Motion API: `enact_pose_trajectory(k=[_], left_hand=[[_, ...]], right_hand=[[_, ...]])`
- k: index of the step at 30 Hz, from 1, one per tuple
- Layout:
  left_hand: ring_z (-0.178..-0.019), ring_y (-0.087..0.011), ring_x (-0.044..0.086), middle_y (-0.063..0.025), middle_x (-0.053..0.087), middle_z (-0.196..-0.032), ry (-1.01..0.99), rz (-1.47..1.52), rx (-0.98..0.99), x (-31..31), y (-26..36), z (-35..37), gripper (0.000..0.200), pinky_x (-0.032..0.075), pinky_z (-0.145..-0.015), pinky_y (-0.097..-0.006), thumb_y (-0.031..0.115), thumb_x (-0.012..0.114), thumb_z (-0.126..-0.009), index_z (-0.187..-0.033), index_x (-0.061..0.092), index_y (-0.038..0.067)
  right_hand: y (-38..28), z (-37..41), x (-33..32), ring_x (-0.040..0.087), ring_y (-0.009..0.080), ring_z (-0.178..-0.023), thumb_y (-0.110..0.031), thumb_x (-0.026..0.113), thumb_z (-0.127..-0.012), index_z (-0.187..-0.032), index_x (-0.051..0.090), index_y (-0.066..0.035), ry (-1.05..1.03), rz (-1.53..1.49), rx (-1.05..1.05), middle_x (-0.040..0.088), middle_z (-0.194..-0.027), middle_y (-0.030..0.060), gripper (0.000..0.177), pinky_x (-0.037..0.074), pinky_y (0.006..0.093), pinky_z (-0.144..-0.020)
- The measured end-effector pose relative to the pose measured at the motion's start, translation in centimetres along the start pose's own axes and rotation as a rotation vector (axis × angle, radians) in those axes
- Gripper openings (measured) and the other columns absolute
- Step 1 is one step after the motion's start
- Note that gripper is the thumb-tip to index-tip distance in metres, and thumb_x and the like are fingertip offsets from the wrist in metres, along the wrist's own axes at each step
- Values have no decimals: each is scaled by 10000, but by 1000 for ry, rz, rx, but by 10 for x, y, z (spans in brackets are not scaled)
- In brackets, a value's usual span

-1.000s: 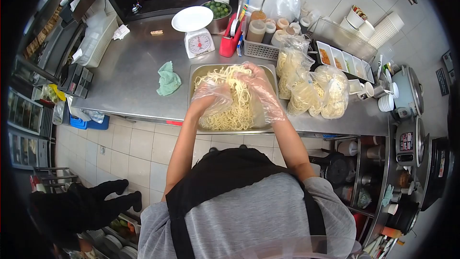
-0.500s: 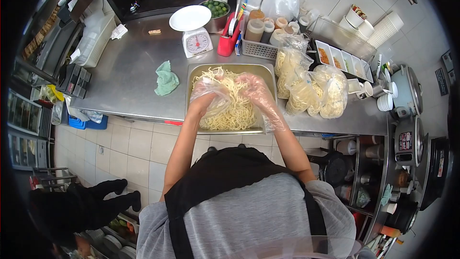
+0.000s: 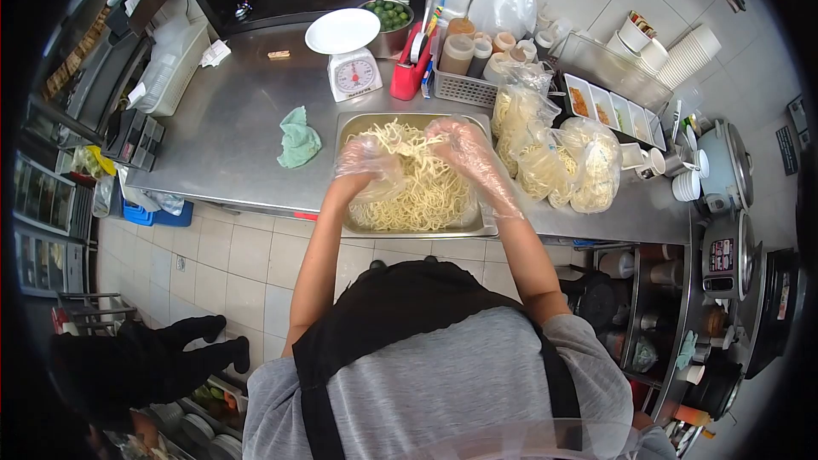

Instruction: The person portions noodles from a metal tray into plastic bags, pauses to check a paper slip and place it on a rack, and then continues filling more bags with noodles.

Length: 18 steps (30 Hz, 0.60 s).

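Observation:
A deep rectangular metal tray (image 3: 353,123) holds a heap of pale yellow noodles (image 3: 417,196). Clear plastic gloves cover both of my hands, which are over the tray. On the left side, my left hand (image 3: 366,160) is closed on some noodles, its fingertips partly hidden by the loose glove and strands. My right hand (image 3: 460,146) grips noodles near the tray's back right. A tangle of strands stretches between the two hands, raised above the heap.
A green cloth (image 3: 298,137) lies left of the tray. Behind stand a kitchen scale (image 3: 354,75), a red tape dispenser (image 3: 409,73) and a basket of sauce bottles (image 3: 464,87). Bagged noodles (image 3: 594,163) sit to the right. Another person (image 3: 128,370) is at lower left.
My hands have shifted slightly outward, with noodle strands still between them. The noodles in the tray look more loosened and spread to the right.

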<state>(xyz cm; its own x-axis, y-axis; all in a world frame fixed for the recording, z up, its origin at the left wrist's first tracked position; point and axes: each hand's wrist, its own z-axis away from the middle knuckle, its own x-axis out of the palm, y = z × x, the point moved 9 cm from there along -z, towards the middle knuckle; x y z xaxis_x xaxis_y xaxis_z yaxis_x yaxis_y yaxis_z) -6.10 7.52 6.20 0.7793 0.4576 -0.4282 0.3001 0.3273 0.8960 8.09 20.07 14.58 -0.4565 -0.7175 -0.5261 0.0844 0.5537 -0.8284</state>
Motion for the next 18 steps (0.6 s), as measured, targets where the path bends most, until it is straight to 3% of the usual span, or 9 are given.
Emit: enact_pose_trajectory(k=[2, 5, 6, 8, 9, 11, 14, 16, 18], left_hand=[[-860, -244, 632, -105, 645, -972, 72, -323, 155, -13, 14, 6, 443, 499, -733, -338, 161, 745, -688, -1061, 563, 5], [-906, -271, 597, -148, 625, -1024, -47, -314, 425, -30, 64, 30, 549, 471, -807, -366, 269, 754, -693, -1146, 548, 38], [-940, -273, 586, -152, 615, -1058, -68, -363, 390, -28, 64, 29, 579, 454, -839, -366, 311, 744, -697, -1169, 543, 43], [-1007, -277, 565, -160, 594, -1124, -105, -465, 324, -25, 64, 24, 644, 421, -903, -367, 396, 724, -703, -1214, 532, 54], [-1045, -285, 547, -163, 580, -1152, -255, -525, 158, -16, 56, 14, 654, 404, -926, -363, 434, 696, -720, -1223, 528, 53], [-1119, -301, 510, -168, 554, -1208, -557, -630, -180, -1, 38, 5, 682, 370, -970, -356, 510, 640, -753, -1242, 521, 51], [-1152, -290, 498, -179, 543, -1226, -331, -498, 16, 18, -1, -20, 624, 374, -966, -363, 497, 637, -740, -1172, 563, 53], [-1109, -297, 524, -188, 569, -1178, -342, -297, 29, 50, -61, -40, 585, 381, -942, -379, 516, 593, -770, -1132, 589, 56], [-1076, -302, 542, -190, 589, -1141, -319, -205, 34, 55, -70, -44, 554, 387, -925, -389, 518, 561, -796, -1099, 608, 56]], right_hand=[[-18, -1, -5, 544, 296, -1039, -228, 630, -753, -1003, 615, -59, -49, -20, -144, 610, -1069, 139, 302, 417, 371, -891], [-31, -5, 9, 450, 296, -1186, -353, 617, -790, -1175, 559, -90, -252, 166, -221, 531, -1225, 149, 470, 335, 357, -995], [-31, -4, 17, 409, 294, -1240, -404, 609, -803, -1241, 530, -101, -336, 266, -223, 493, -1291, 150, 538, 300, 348, -1035], [6, -13, 47, 330, 344, -1288, -476, 612, -781, -1293, 484, -151, -355, 462, 41, 397, -1368, 168, 620, 272, 463, -1038], [26, -15, 66, 290, 368, -1312, -512, 613, -769, -1319, 462, -176, -364, 558, 172, 349, -1407, 177, 662, 258, 521, -1039], [45, -2, 109, 241, 377, -1332, -550, 595, -764, -1327, 452, -186, -352, 757, 199, 272, -1446, 168, 686, 216, 581, -1032], [57, 5, 121, 140, 376, -1365, -544, 570, -786, -1368, 386, -185, -392, 824, 216, 166, -1489, 151, 708, 165, 637, -1024], [70, 11, 123, 98, 372, -1377, -542, 558, -799, -1393, 341, -183, -403, 801, 195, 127, -1501, 144, 727, 150, 643, -1026], [89, 8, 125, 91, 369, -1380, -561, 550, -800, -1405, 312, -186, -374, 803, 115, 115, -1504, 143, 751, 152, 629, -1035]])
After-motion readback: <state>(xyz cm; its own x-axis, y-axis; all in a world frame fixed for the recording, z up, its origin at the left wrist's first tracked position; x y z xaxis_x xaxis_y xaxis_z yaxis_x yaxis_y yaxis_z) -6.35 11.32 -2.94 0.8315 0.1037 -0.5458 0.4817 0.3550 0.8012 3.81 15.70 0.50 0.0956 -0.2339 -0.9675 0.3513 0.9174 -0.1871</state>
